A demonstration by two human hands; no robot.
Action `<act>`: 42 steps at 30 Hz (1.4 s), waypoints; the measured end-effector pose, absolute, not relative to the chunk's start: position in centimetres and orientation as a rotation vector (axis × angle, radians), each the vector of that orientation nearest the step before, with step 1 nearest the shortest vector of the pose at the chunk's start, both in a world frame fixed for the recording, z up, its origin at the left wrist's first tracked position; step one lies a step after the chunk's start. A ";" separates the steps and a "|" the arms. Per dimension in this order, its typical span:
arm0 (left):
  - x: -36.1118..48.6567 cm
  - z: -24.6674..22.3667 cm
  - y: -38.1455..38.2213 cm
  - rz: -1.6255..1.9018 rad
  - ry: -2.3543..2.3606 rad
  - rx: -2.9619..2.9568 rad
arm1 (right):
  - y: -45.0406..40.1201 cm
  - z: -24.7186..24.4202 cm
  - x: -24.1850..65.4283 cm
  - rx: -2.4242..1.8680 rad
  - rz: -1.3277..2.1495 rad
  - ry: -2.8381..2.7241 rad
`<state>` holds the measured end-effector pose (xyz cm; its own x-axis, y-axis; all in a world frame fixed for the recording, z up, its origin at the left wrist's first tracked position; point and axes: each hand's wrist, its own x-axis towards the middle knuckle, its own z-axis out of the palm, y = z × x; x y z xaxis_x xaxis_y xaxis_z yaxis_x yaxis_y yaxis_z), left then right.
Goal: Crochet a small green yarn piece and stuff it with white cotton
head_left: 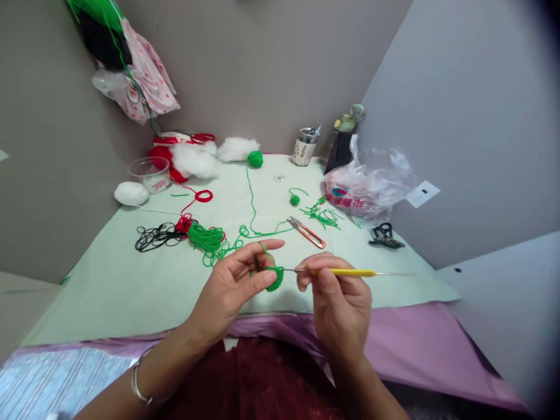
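My left hand [236, 280] pinches a small green crocheted piece [275, 280] between thumb and fingers, with green yarn running over the raised index finger. My right hand [339, 291] is closed around the yellow handle of a crochet hook [354, 272]. The hook's thin metal tip reaches left to the top edge of the green piece. A loose green skein [206, 237] lies left of my hands, with curls of yarn beside it. Orange-handled snips [308, 233] lie just beyond my hands.
Behind are a green ball [255, 158], white stuffing [195, 160], a clear tub [151, 175] and a pen holder [305, 147]. A red ring [203, 196] and black yarn [160, 235] lie left. On the right are a plastic bag [367, 184], green scraps [324, 214] and a black clip [385, 236].
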<state>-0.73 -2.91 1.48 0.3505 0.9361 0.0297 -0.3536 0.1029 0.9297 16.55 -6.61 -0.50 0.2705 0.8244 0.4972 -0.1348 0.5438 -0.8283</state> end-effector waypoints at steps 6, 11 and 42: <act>-1.0 1.5 -3.1 1.031 0.668 1.175 | -6.4 -0.1 16.7 -0.738 0.823 -1.136; 0.1 0.1 -3.5 0.945 0.622 1.030 | -6.0 -0.7 15.8 -0.829 0.621 -1.315; -0.7 0.5 -3.3 0.932 0.692 1.128 | -5.2 -0.4 16.1 -0.742 0.960 -1.057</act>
<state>-0.68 -3.29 0.46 0.4615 0.8871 -0.0063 -0.2630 0.1436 0.9540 16.13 -5.25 -0.37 0.1825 0.9108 0.3702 -0.2818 0.4092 -0.8679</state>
